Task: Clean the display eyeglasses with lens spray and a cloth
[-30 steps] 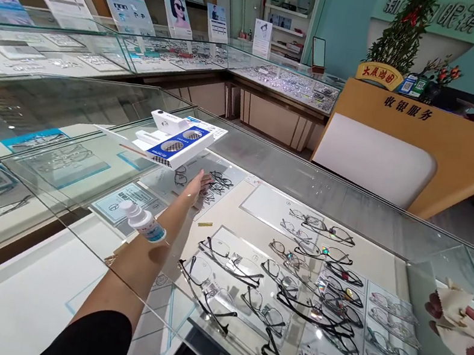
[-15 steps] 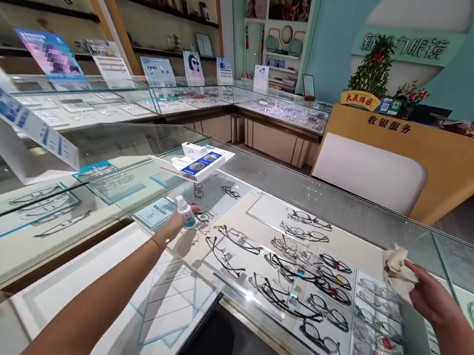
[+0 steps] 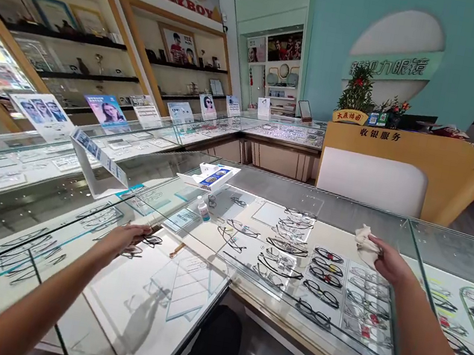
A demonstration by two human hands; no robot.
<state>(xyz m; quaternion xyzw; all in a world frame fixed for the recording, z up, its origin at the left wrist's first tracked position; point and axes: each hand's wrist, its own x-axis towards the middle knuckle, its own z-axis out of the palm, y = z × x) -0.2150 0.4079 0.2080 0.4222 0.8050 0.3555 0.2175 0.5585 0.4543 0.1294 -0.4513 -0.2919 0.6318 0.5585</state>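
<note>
My left hand point(image 3: 131, 237) is closed on a pair of eyeglasses point(image 3: 152, 241), holding it over the glass counter on the left. Part of the frame is hidden by the fingers. A small white spray bottle point(image 3: 202, 209) stands upright on the glass top, apart from that hand. My right hand point(image 3: 392, 264) grips a crumpled cream cloth point(image 3: 366, 244) above the right side of the display case. Beneath it, rows of eyeglasses point(image 3: 321, 293) lie under the glass.
A glass display counter point(image 3: 272, 187) runs across the front. A white and blue box display point(image 3: 214, 177) and a folded sign point(image 3: 98, 168) stand on it. More counters with cards line the back left. A wooden cashier desk point(image 3: 444, 171) stands at the back right.
The spray bottle was in my left hand and now stands on the counter. That hand has drawn back left with eyeglasses in it. The right hand still holds the cloth. The view has shifted.
</note>
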